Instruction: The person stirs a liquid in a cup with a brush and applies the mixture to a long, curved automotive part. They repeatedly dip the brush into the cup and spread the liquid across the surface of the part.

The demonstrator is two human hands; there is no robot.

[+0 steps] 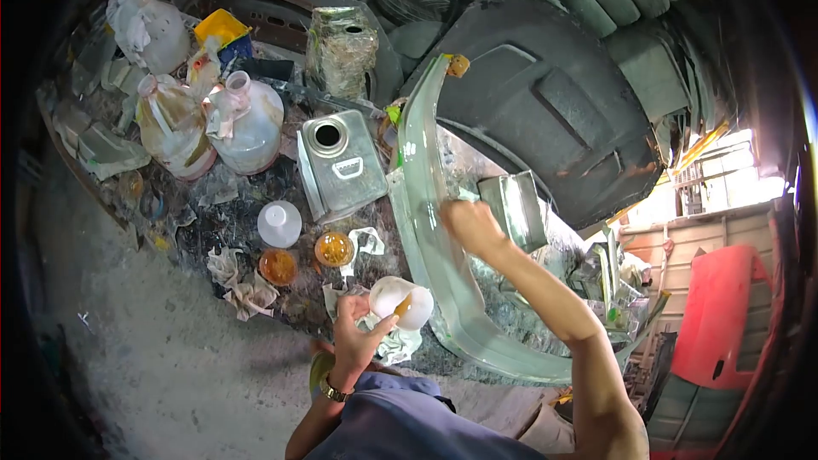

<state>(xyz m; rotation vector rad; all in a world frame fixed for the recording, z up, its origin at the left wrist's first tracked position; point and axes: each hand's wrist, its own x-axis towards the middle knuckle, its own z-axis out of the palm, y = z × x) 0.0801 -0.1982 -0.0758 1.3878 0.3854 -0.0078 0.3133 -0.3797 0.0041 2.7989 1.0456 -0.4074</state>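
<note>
My left hand [362,325], with a watch on its wrist, grips a white plastic cup [414,310] tilted so its mouth shows; a little amber liquid lies inside. My right hand [471,226] is closed in a fist over the inner edge of a long, curved, glossy pale-green panel [419,179]. Whatever its fingers hold, if anything, is hidden. Left of the cup stand two small containers of amber liquid, one orange-brown [278,267] and one golden [334,249]. A white plastic bottle [279,224] stands just behind them.
A metal can [342,166] and large plastic jugs [247,123] stand on the stained worktable [226,226]. Another metal tin [514,211] sits inside the panel's curve. A dark hood-shaped panel [554,111] lies behind; crumpled rags [254,298] lie at the table's near edge.
</note>
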